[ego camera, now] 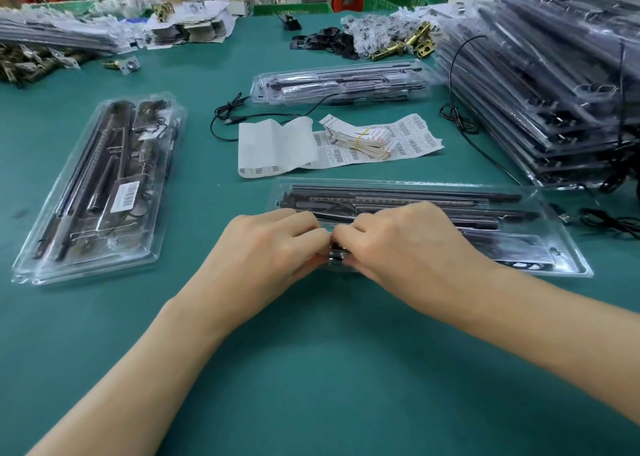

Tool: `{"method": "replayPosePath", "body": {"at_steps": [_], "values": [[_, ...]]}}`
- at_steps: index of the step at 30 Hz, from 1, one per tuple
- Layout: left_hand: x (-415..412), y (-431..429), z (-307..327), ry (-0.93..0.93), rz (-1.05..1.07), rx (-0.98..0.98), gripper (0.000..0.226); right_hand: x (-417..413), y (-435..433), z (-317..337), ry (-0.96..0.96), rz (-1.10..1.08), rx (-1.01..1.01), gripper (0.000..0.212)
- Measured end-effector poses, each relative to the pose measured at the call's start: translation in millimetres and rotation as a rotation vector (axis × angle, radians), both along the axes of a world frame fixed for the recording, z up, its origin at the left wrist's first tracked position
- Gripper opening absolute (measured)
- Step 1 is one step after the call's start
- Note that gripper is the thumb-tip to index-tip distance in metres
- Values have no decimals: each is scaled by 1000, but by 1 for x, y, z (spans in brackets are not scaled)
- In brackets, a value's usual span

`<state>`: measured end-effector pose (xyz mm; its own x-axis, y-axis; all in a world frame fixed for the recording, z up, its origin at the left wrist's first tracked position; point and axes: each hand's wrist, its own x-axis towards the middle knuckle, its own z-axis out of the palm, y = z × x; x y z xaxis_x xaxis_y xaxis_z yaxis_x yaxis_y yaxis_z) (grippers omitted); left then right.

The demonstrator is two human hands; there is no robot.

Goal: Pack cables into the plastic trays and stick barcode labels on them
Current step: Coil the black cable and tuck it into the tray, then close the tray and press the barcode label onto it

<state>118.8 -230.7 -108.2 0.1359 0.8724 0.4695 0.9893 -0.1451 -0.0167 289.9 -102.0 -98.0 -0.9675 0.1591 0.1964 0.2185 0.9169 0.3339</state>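
In the middle of the frame the left hand (277,244) and the right hand (398,241) meet, knuckles up, at the near left end of a long clear plastic tray (571,258). The tray lies across the green table mat (311,369). Both hands have their fingers curled, and the tips pinch a small dark bundle (335,255) between them, right at the tray's near edge. It may be a wound-up cable, but the fingers hide most of it, so I cannot tell for sure. The tray holds long dark rods, and no white label shows on it. A cable like this is light and floppy. I think it will spring open if let go, so it is best held round the middle of the coil and pushed down into its pocket. The tray looks thin, bendy and slippery. It may slide or buckle if pressed hard, so one hand should hold its rim. At the left of the frame lies another clear tray (41,275) with a white barcode label (126,197) stuck on it, so that one looks done. Above the hands lie sheets of white barcode labels (412,140) and a bundle of label strips with a yellow rubber band (360,140). A thin black cable with a plug (228,118) lies loose beside them. A tall stack of filled clear trays (554,92) fills the upper right.
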Motion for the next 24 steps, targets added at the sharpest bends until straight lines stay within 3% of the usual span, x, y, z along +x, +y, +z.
{"method": "replayPosePath", "body": {"at_steps": [3,5,7,10,18,19,23,24], "values": [[-2,0,1,-18,-19,-20,16,-9,-4,5,7,9,-9,47],[-7,-3,2,-44,-53,-67,8,-12,-9,7,-2,-2,-24,35],[-13,-9,4,-71,-68,-111,14,-14,-10,5,-14,-28,-61,24],[-17,-14,4,-110,-55,-136,23,-17,-8,4,-22,-63,-68,36],[-12,-13,4,-124,18,-96,8,-11,-7,2,-105,-40,-22,72],[-10,-13,4,-109,27,-85,8,-8,-7,-1,-108,-33,-41,67],[-13,-13,3,-86,25,-72,12,-1,-5,2,-63,14,-138,14],[-15,-14,3,-95,9,-73,11,1,-5,5,-60,15,-194,14]]}}
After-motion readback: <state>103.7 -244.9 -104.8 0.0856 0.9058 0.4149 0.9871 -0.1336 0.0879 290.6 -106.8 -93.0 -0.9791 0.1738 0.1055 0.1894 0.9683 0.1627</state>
